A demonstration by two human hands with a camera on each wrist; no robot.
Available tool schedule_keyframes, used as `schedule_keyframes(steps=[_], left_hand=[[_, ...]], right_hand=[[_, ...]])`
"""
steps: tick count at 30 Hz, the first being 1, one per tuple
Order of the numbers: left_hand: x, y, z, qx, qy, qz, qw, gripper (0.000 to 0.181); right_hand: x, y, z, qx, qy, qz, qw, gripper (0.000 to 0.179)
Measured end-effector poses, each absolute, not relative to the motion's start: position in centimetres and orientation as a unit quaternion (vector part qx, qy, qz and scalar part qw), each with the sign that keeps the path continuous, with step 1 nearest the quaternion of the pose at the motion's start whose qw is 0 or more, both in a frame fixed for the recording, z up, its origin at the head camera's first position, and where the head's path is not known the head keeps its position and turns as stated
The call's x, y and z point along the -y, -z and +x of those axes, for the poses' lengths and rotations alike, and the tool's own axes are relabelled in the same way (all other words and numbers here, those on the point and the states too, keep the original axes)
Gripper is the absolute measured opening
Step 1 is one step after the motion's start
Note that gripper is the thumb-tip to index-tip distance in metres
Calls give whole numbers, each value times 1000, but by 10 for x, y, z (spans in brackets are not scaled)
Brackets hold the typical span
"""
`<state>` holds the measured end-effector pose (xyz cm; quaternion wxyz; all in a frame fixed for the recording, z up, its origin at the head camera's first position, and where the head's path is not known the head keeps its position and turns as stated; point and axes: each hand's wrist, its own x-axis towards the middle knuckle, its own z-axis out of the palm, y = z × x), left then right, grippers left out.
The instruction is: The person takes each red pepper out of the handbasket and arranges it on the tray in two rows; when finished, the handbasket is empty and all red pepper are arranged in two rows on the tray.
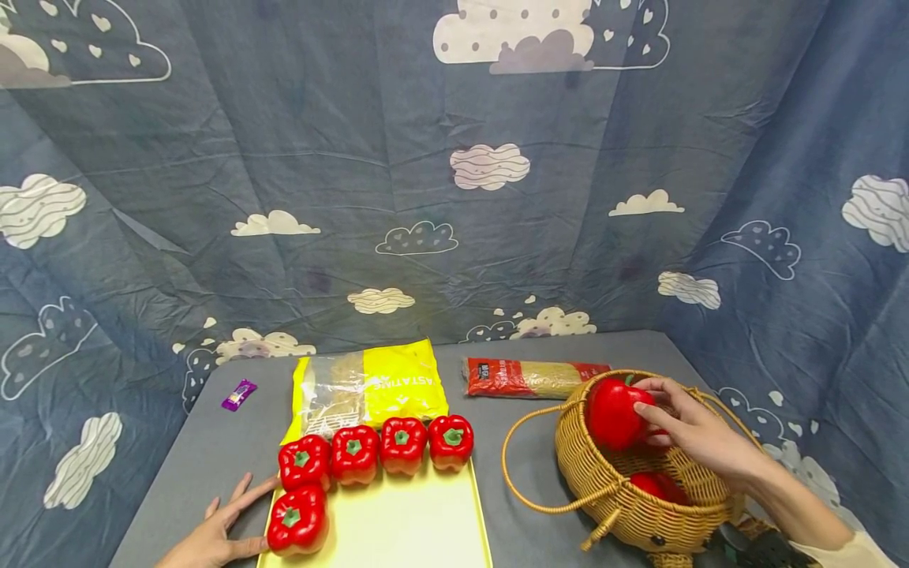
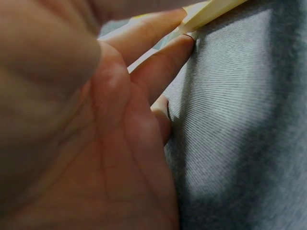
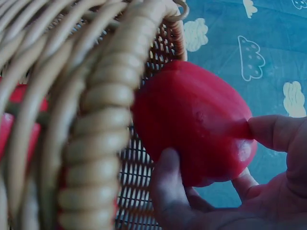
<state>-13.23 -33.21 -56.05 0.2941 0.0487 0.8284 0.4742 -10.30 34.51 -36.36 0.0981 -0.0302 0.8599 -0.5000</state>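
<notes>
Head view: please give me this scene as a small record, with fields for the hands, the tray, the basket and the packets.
right hand: grips a red pepper at the basket's mouth
left hand: fingers spread, at the tray's left edge
tray: pale yellow; five peppers, four across the far side, one nearer at left
basket: wicker; at least one more pepper inside
packets: yellow bag beyond the pepper row; red noodle packet behind basket; small purple packet far left

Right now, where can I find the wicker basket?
In the head view, the wicker basket sits at the table's right, right of the yellow tray, with the red packet behind its left rim.
</notes>
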Motion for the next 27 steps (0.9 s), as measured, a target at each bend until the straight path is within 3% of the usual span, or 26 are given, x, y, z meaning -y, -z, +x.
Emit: schedule_keyframes(steps=[15, 22, 27], left_hand=[[334, 563, -133, -828, -474, 44, 296, 90], [335, 567, -134, -825, -481, 35, 296, 89], [322, 541, -125, -835, -470, 48, 283, 87]], right_hand=[[-339, 355, -103, -911, 408, -57, -17, 42], [-328, 344, -100, -907, 418, -52, -24, 44], [-316, 341, -99, -907, 415, -65, -34, 43]])
